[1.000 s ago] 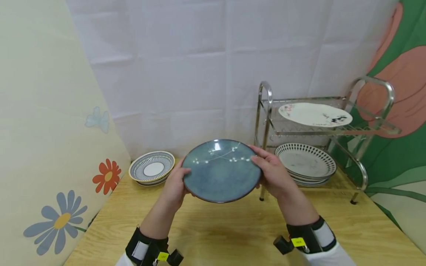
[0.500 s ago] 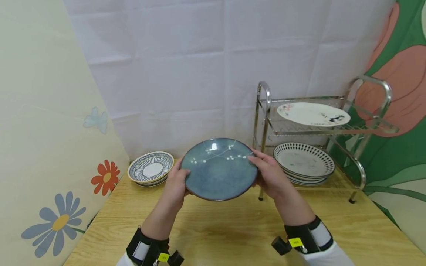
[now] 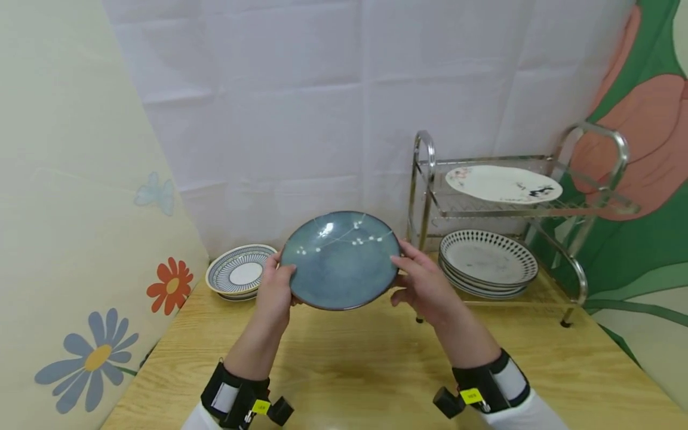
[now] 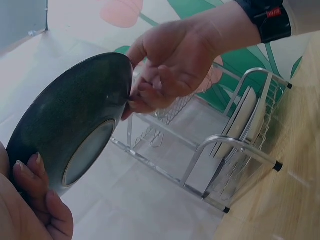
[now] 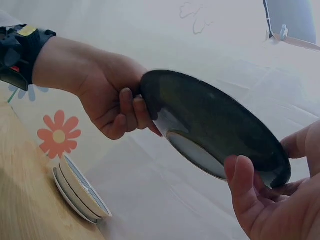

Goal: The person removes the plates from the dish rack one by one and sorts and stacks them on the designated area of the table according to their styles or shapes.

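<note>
A blue-glazed plate (image 3: 341, 269) with a white blossom pattern is held up above the table, tilted so its face shows in the head view. My left hand (image 3: 275, 292) grips its left rim, thumb on top and fingers curled beneath. On the opposite rim my right hand (image 3: 424, 283) pinches the plate between thumb and fingers. Both wrist views show its dark underside (image 4: 75, 105) and pale foot ring; there, fingertips (image 5: 241, 172) of the right hand press up from below.
Patterned plates (image 3: 244, 272) are stacked at the left of the wooden table (image 3: 344, 370). To the right stands a two-tier metal rack (image 3: 427, 203). A white oval platter (image 3: 500, 184) lies on its upper shelf, and stacked black-and-white plates (image 3: 486, 260) on the lower one.
The blue plate has moved a little left and up, with both hands still on it. The right hand's lower fingers have spread apart somewhat. Stacks and rack stay put.
</note>
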Demonstrator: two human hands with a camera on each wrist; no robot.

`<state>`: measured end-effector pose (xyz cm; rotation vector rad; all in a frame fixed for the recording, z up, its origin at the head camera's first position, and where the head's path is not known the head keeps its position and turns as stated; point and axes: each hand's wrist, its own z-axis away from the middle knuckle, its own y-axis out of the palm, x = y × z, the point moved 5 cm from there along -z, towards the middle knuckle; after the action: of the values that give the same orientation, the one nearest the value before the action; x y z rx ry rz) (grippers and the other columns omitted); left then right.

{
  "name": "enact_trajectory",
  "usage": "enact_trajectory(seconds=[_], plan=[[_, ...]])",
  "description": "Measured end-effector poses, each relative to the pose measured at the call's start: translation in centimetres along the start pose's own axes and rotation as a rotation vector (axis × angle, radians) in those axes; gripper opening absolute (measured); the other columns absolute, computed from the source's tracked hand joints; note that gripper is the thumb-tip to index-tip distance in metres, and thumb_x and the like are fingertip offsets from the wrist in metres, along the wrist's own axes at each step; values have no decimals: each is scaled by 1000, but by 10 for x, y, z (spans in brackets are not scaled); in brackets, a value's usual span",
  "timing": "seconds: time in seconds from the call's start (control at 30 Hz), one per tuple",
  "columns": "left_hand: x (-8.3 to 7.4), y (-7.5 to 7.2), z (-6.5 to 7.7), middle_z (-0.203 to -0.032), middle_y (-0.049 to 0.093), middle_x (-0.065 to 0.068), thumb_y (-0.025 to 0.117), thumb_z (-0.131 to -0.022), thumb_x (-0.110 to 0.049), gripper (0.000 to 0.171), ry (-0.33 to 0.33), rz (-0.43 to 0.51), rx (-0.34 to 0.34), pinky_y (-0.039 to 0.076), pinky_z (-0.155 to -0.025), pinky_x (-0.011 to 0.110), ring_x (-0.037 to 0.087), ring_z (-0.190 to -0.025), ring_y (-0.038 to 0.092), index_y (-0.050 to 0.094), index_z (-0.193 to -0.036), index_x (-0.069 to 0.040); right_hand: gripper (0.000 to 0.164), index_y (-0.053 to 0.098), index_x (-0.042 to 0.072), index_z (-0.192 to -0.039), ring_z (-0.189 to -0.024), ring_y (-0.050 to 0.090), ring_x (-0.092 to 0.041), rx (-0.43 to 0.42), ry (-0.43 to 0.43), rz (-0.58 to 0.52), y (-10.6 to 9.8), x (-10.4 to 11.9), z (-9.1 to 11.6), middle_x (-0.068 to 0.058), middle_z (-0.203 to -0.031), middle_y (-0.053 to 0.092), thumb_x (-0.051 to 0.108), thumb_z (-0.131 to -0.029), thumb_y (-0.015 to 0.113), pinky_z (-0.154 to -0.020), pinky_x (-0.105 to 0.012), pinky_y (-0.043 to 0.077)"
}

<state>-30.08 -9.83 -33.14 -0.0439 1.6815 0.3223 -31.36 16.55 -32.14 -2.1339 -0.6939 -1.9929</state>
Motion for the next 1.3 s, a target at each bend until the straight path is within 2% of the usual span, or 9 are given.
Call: enact_trajectory(seconds=[0.1, 0.33, 0.5, 0.7, 0.8, 0.93, 1.0, 1.1, 1.3], plan=[[-4, -8, -8, -69, 58, -2, 44, -100, -9, 37, 13, 9, -16, 36, -43, 21, 7, -43, 48, 41, -135, 1, 65, 18, 16, -166, -77, 72, -14, 65, -8, -7, 8, -4, 2, -6, -130, 55, 25, -109, 48, -58, -23, 57], [-18, -36, -33, -75, 59, -4, 45, -103, -11, 36, 34, -24, -81, 40, -46, 20, 6, -50, 53, 38, -137, 0, 71, 8, 19, -167, -87, 77, -16, 242, 13, -41, 31, -14, 5, -5, -115, 67, 25, -109, 48, -61, -24, 59], [-21, -62, -54, -76, 58, -3, 45, -104, -13, 37, 26, -23, -146, 42, -47, 21, 6, -48, 52, 36, -138, -1, 71, 7, 14, -167, -91, 76, -16, 336, 46, -28, 47, -29, 6, -5, -119, 66, 23, -109, 47, -63, -25, 60], [-18, -101, -73, -91, 54, 2, 42, -107, -20, 45, -22, -80, -240, 44, -51, 25, 9, -47, 44, 32, -147, -1, 71, 15, 15, -166, -89, 76, -16, 340, 121, 20, 59, -53, 3, -10, -122, 64, 27, -106, 52, -62, -25, 59], [-15, -121, -83, -84, 55, -1, 42, -107, -21, 45, -38, -111, -283, 45, -52, 25, 9, -49, 46, 32, -147, -2, 70, 21, 17, -165, -87, 76, -17, 309, 184, 28, 62, -68, -1, -11, -121, 67, 29, -105, 56, -61, -25, 59], [-8, -147, -92, -70, 55, -5, 43, -106, -21, 30, -61, -142, -343, 47, -54, 25, 10, -51, 51, 40, -133, -8, 67, 27, 15, -163, -87, 77, -17, 276, 262, 15, 67, -90, -6, -13, -120, 69, 30, -105, 56, -62, -26, 60], [-2, -159, -95, -71, 55, -5, 43, -106, -21, 19, -71, -152, -371, 48, -56, 25, 10, -54, 54, 43, -123, -13, 65, 28, 12, -163, -90, 77, -18, 268, 283, 11, 70, -100, -7, -17, -124, 68, 30, -105, 54, -65, -27, 61], [10, -176, -99, -81, 54, -1, 43, -106, -22, 10, -92, -175, -415, 47, -56, 25, 10, -56, 54, 44, -113, -15, 64, 29, 9, -162, -96, 76, -21, 263, 300, 22, 76, -112, -7, -22, -129, 66, 30, -106, 53, -70, -30, 62], [35, -201, -101, -101, 46, 6, 41, -105, -22, 16, -140, -220, -459, 48, -56, 25, 11, -57, 52, 42, -115, -11, 62, 31, 8, -161, -98, 76, -24, 262, 327, 62, 85, -124, -4, -25, -131, 66, 28, -106, 52, -70, -30, 62]])
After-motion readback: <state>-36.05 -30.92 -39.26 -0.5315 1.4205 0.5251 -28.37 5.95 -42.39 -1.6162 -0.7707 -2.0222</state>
